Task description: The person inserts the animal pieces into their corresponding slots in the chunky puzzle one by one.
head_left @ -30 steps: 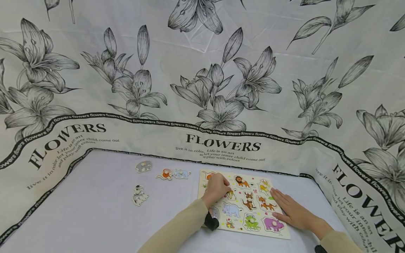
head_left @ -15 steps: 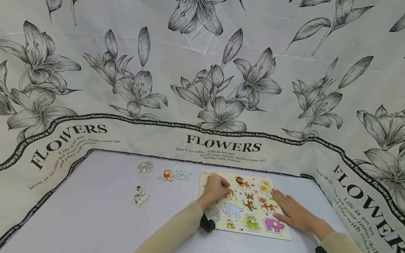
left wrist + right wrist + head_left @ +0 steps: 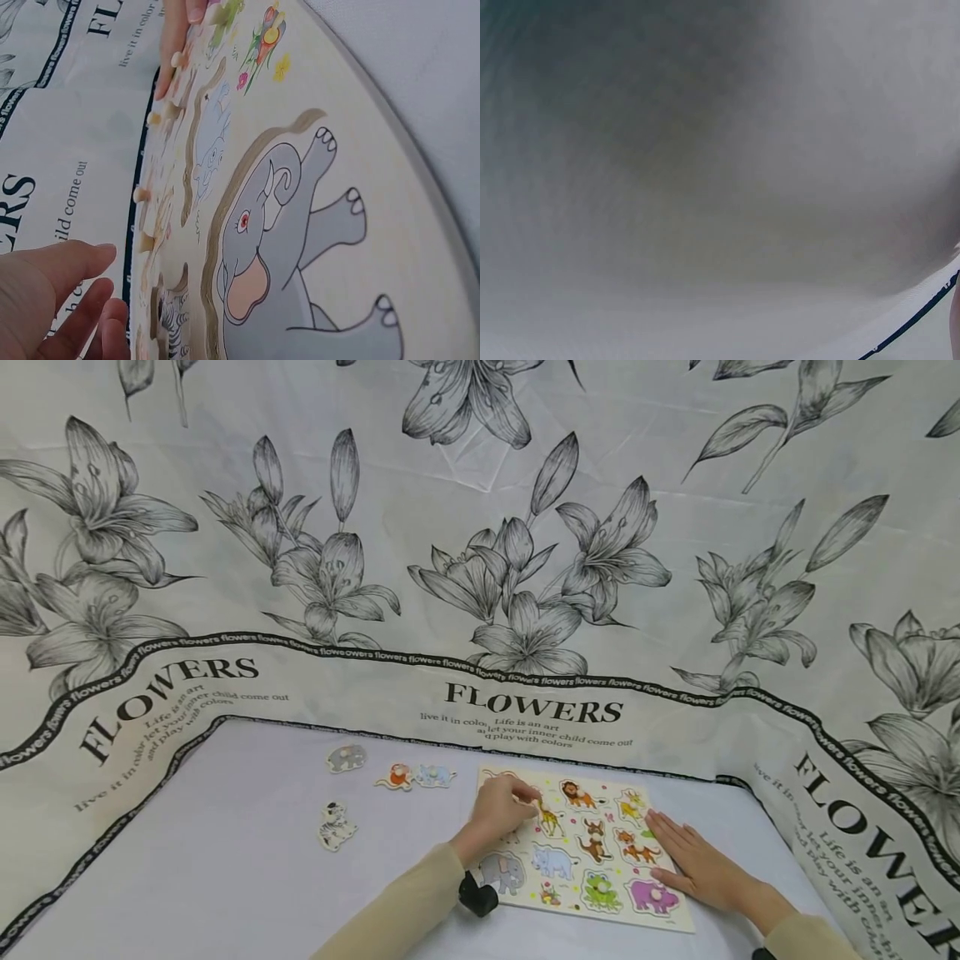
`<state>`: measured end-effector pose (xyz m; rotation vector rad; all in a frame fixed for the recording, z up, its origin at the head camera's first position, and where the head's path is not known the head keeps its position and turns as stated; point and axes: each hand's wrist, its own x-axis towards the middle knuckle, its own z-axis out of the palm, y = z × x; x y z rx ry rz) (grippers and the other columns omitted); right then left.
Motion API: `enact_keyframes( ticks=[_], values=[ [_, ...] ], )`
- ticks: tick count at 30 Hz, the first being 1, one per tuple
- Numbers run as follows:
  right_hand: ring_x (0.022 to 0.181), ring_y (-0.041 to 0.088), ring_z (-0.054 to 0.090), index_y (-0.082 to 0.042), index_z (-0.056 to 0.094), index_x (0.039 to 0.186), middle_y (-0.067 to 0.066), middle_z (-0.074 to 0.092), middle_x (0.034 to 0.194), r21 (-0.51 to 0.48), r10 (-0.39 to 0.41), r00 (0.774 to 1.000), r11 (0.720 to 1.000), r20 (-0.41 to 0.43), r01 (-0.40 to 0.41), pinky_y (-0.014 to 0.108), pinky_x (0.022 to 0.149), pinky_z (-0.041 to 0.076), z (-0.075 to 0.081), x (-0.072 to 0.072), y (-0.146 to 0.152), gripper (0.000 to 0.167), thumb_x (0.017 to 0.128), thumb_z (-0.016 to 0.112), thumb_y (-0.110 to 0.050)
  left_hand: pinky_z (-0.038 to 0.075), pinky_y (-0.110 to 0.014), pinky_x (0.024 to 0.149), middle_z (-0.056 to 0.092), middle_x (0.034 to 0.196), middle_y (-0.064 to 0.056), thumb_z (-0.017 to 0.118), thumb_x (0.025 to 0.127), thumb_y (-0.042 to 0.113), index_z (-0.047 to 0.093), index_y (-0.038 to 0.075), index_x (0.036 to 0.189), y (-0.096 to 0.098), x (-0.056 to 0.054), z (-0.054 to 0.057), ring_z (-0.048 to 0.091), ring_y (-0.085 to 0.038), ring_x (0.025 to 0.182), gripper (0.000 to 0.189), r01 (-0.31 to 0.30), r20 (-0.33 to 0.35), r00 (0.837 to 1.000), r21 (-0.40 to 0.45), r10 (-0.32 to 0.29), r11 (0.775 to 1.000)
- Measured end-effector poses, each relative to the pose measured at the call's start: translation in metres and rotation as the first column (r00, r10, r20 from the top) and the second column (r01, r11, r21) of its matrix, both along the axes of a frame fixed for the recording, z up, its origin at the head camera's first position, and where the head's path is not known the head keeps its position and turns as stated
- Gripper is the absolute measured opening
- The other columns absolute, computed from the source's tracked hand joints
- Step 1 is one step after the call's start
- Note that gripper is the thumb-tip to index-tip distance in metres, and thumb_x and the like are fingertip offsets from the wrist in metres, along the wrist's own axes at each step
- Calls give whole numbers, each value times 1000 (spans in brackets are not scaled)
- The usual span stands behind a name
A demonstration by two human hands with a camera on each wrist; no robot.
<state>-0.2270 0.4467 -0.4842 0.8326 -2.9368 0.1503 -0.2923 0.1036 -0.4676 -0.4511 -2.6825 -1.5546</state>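
Note:
A wooden animal peg puzzle board [image 3: 525, 898] lies on the white cloth. My left hand [image 3: 497, 812] hovers over its left part, beside the giraffe piece [image 3: 551, 820], which sits in the board. In the left wrist view the thumb and fingers of my left hand [image 3: 60, 304] are apart, with nothing between them. A grey elephant picture [image 3: 277, 247] shows in a bare recess there, near a blue rhino picture [image 3: 212, 154]. My right hand [image 3: 701, 862] rests flat with straight fingers on the board's right edge. The right wrist view is mostly blurred grey.
Left of the board lie loose pieces: a grey elephant [image 3: 347, 758], an orange monkey [image 3: 397, 777] touching a blue rhino [image 3: 435, 776], and a zebra [image 3: 337, 827]. Behind the board rises a flower-printed cloth [image 3: 525, 710].
My left hand has drawn back left from the giraffe piece, uncovering it and the elephant picture. The right hand stays on the board's edge.

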Motion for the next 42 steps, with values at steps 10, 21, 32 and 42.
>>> enact_keyframes(
  ticks=[10,21,32,42],
  values=[
    [131,-21,-21,-1,27,149,27,36,148,-5,-22,1000,1000,12,22,2,103,-18,0,0,2,74,95,54,-43,46,-18,61,72,89,0,76,79,11,76,12,96,-16,0,2,57,-2,67,16,15,-53,998,11,-15,1000],
    [134,-18,-20,-2,27,150,24,39,148,13,24,996,1000,-82,-23,4,105,-17,-5,1,6,74,94,58,-38,48,-20,64,72,90,-2,77,78,8,75,9,95,-37,-1,1,59,-7,70,17,-49,-52,997,45,51,998],
    [136,-17,-19,-4,24,151,19,34,153,8,35,995,999,-92,-34,5,106,-16,-8,0,6,75,94,58,-37,46,-22,62,72,87,-4,78,76,9,75,8,94,-69,-10,-4,57,-10,70,18,-137,-47,989,61,140,989],
    [136,-17,-19,-3,25,151,19,34,153,7,55,992,998,-114,-55,5,106,-15,-7,-1,2,75,93,60,-35,49,-25,66,71,90,-5,80,75,9,75,10,97,-100,-17,-9,59,-12,72,22,-271,-12,962,51,272,961]
  ],
)
